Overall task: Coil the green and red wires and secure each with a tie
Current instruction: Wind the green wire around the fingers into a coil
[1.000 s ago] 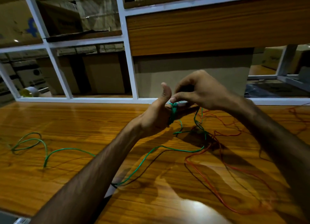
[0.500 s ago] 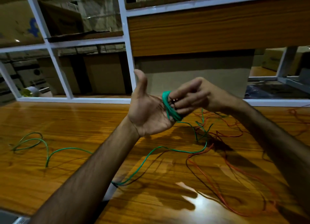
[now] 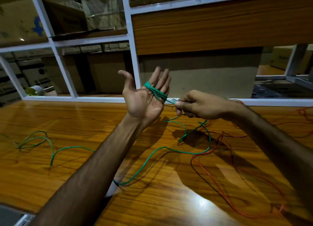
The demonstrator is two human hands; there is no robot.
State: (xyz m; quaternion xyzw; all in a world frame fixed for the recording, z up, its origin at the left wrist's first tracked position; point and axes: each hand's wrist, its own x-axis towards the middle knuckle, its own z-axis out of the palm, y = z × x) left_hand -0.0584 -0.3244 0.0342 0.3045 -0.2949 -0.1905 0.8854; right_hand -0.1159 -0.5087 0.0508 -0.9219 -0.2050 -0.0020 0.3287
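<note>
1. Green wire [image 3: 155, 91] is wound in several turns around the fingers of the left hand [image 3: 145, 97], which is raised palm-up above the wooden table [image 3: 67, 117] with fingers straight and thumb spread wide.
2. Just to the right of that palm, the right hand [image 3: 197, 105] pinches the green strand between thumb and curled fingers, a short taut run linking it to the coil.
3. Below the right hand the loose green length drops to the tabletop, loops once, then trails toward the near edge under the left forearm; it shows again in slack curves at the far left of the table.
4. Red wire [image 3: 225, 188] lies uncoiled on the right side of the table, crossing the green strand near the middle and sprawling toward the near right corner.
5. White-framed shelving [image 3: 132, 39] stands behind the table, holding cardboard boxes [image 3: 22, 20]; a roll of tape [image 3: 36, 90] sits on the lower left shelf.
</note>
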